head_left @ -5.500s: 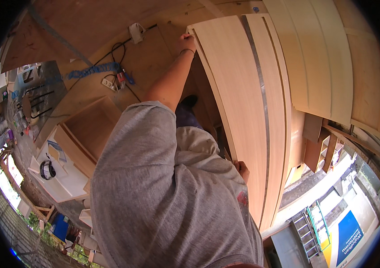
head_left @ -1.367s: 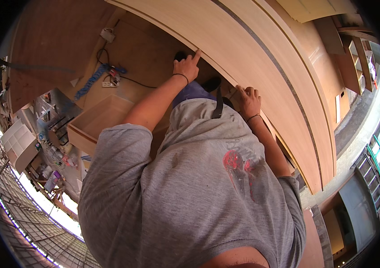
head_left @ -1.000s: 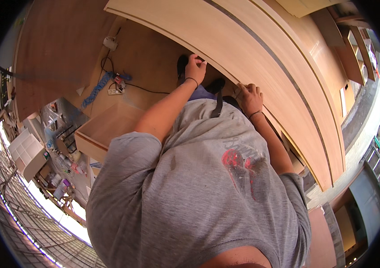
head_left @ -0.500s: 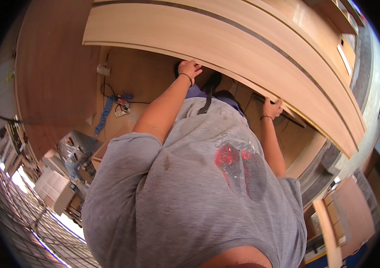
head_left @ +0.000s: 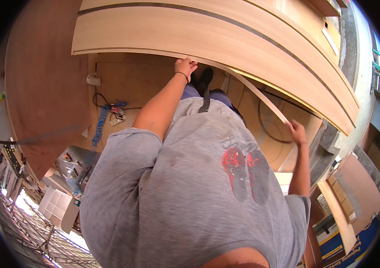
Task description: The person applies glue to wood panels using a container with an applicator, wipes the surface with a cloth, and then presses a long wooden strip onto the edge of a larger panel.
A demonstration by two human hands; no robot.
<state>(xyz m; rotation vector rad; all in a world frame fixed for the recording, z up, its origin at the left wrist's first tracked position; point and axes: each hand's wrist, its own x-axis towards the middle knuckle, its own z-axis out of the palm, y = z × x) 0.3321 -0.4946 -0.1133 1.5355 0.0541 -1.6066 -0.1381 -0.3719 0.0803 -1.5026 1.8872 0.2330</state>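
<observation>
A long pale wood-grain panel (head_left: 190, 33) with a dark lengthwise groove lies across the far side, in front of my body. A thin, pale edge banding strip (head_left: 260, 94) follows its near edge, then peels away toward the right. My left hand (head_left: 186, 68) is closed at that edge, fingertips pinching the strip against the panel near where it separates. Out to the right, my right hand (head_left: 297, 132) grips the strip's loose part, holding it stretched and apart from the panel. The strip's far end is hidden by my right fingers.
A large brown board (head_left: 42, 85) stands at the left. On the brown floor sheet lie a blue coiled hose (head_left: 100, 127), a power socket block (head_left: 117, 120) and a white plug box (head_left: 93, 80). Wooden pieces (head_left: 338, 216) lean at the lower right.
My right hand has left the panel edge and moved right and toward me, pulling the strip away from the edge. My left hand stays at the edge, slightly shifted left.
</observation>
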